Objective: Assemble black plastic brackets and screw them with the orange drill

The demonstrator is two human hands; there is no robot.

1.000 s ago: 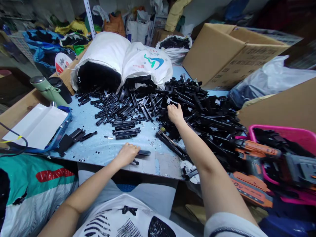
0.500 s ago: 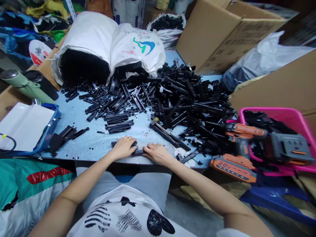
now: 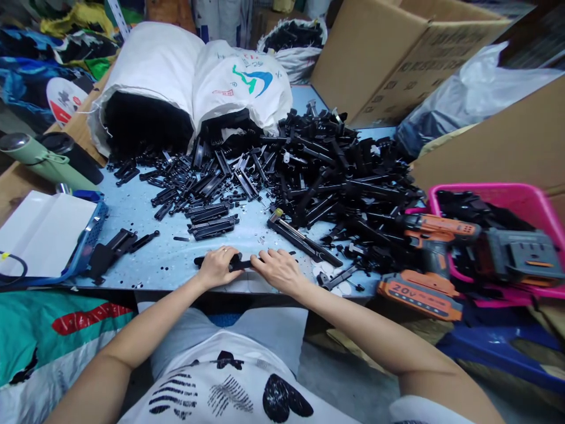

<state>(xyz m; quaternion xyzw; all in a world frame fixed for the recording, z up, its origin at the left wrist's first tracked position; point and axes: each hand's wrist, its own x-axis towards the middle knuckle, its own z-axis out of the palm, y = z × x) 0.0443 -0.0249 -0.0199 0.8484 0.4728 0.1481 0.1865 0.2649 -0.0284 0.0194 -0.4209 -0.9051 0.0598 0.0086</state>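
Observation:
Near the front edge of the blue-topped table [image 3: 145, 253], a long dark bar-shaped part [image 3: 242, 265] lies crosswise in front of me. My left hand [image 3: 218, 268] is closed around its left portion, thumb toward the middle. My right hand [image 3: 278, 271] grips its right portion, with the fingers bent over the top. The fingers hide much of the part, so its exact kind cannot be made out. Just beyond the hands rest several black channel-shaped parts [image 3: 214, 227] side by side. To the right lies a longer black bar with metal rods and a yellow end [image 3: 304, 238].
A big heap of black parts [image 3: 335, 171] spills from white sacks [image 3: 150, 65] at the back. On the right are an orange cordless drill [image 3: 435, 235] and a pink basket [image 3: 489, 188]. A blue tray with papers [image 3: 83, 247] and a green flask [image 3: 53, 165] stand left.
Both hands have drawn slightly closer together. The left fingers have gone from lying flat over the dark part to wrapping it, and the right fingers have curled over its end.

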